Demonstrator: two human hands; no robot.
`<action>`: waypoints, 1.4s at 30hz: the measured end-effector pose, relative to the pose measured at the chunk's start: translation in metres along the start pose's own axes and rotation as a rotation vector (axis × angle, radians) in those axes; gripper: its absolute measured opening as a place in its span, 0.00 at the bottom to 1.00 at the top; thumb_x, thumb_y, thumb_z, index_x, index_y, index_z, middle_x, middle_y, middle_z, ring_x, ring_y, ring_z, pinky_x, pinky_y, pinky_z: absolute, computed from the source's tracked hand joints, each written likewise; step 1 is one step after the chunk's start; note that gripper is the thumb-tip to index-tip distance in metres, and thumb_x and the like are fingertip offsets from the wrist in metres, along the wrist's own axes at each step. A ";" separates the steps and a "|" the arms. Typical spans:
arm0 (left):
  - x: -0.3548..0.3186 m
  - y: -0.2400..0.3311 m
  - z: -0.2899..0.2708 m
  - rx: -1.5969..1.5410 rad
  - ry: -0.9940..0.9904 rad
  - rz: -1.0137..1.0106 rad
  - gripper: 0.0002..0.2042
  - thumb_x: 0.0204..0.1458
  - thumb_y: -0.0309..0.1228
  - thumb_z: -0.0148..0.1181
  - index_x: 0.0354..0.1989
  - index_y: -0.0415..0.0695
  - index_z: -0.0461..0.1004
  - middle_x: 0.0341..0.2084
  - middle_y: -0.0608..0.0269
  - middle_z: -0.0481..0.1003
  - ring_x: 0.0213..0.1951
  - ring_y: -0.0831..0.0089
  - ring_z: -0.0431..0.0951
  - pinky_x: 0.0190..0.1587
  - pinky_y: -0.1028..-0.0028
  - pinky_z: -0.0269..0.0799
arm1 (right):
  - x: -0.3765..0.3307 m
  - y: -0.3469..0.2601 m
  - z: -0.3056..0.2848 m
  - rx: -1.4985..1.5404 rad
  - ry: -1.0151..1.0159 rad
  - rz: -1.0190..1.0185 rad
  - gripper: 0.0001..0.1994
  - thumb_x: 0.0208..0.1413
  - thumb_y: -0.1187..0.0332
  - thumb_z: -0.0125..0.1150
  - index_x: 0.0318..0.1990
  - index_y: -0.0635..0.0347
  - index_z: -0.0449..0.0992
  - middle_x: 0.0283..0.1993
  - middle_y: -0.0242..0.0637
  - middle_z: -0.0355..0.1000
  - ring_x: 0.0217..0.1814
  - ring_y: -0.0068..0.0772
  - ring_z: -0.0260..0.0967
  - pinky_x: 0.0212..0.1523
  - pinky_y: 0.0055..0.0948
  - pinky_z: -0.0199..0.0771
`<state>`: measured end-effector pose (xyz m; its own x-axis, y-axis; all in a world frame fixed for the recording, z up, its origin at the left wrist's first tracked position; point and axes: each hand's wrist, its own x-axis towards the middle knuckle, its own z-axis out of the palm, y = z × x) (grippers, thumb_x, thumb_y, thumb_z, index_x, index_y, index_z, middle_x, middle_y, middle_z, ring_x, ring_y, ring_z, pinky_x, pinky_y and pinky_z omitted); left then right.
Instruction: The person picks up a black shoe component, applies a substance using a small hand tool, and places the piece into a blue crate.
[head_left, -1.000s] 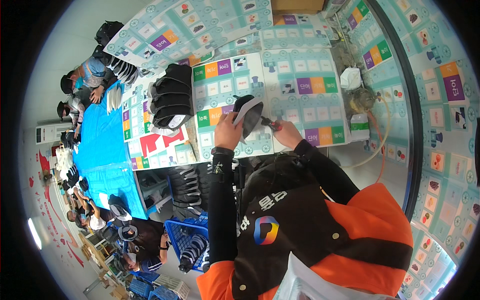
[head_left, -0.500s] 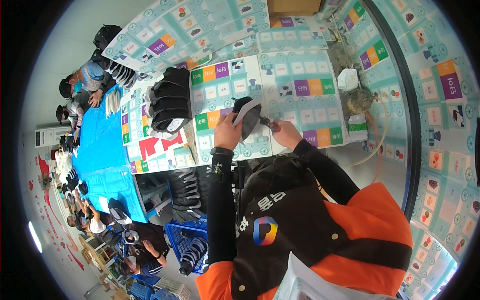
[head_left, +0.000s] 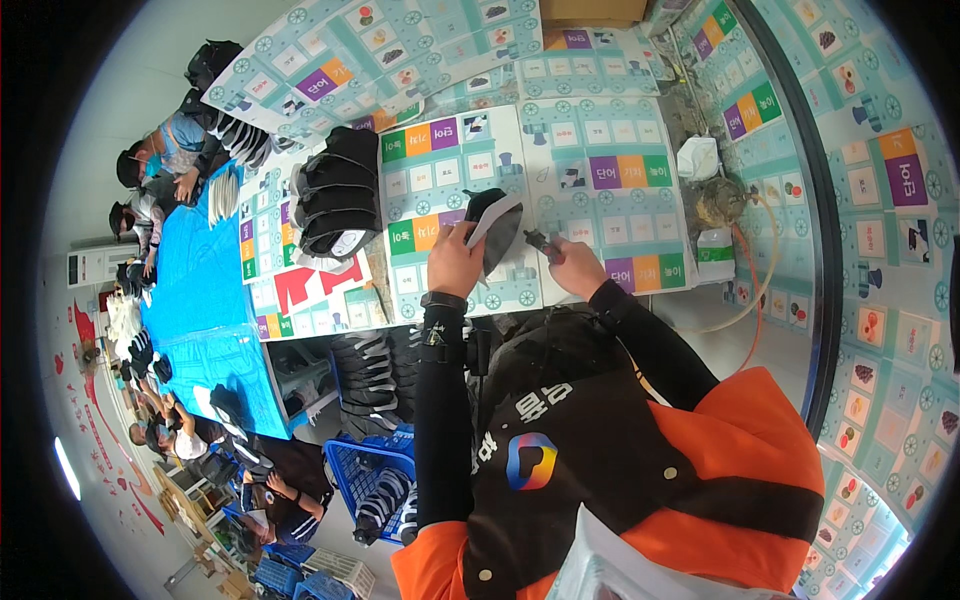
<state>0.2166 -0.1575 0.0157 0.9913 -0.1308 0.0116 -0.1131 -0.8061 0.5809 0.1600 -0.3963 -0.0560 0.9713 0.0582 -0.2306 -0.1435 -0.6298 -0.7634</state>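
My worktable (head_left: pixel 600 140) is covered in pale printed sheets with coloured squares; left of it runs a long blue table (head_left: pixel 205 300) where other people sit; under the worktable's near edge a blue basket (head_left: pixel 375 480) stands on the grey floor (head_left: pixel 760 330); beyond the blue table, a white wall (head_left: pixel 90 110).

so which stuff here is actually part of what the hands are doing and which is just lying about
In use:
- left hand holding black shoe upper
- right hand holding small dark tool

Lying about:
- stack of black uppers
- white bag
- blue basket
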 end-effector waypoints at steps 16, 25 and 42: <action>-0.082 -0.041 -0.073 -0.073 0.353 -0.435 0.21 0.63 0.42 0.58 0.27 0.32 0.76 0.25 0.32 0.75 0.33 0.35 0.77 0.34 0.46 0.70 | 0.039 0.126 0.008 -0.251 0.118 0.000 0.11 0.60 0.69 0.57 0.47 0.66 0.74 0.42 0.58 0.77 0.46 0.68 0.73 0.43 0.55 0.74; -0.186 -0.221 -0.253 0.185 0.765 -0.496 0.18 0.63 0.40 0.56 0.52 0.36 0.73 0.30 0.53 0.79 0.36 0.59 0.80 0.35 0.61 0.76 | 0.093 0.217 -0.054 -0.425 0.287 -0.177 0.21 0.47 0.74 0.66 0.52 0.69 0.74 0.47 0.53 0.74 0.57 0.56 0.68 0.61 0.51 0.67; 0.067 -0.323 -0.099 0.849 0.519 -0.130 0.03 0.56 0.32 0.55 0.37 0.54 0.73 0.37 0.63 0.71 0.43 0.60 0.73 0.44 0.56 0.70 | -0.015 -0.069 -0.056 -0.421 0.002 -0.130 0.11 0.56 0.74 0.62 0.47 0.63 0.76 0.52 0.46 0.71 0.60 0.54 0.66 0.59 0.48 0.69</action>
<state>0.3266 0.1516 -0.0908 0.8830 0.0922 0.4601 0.1887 -0.9675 -0.1682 0.1655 -0.3975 0.0337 0.9765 0.1571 -0.1473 0.0699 -0.8781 -0.4733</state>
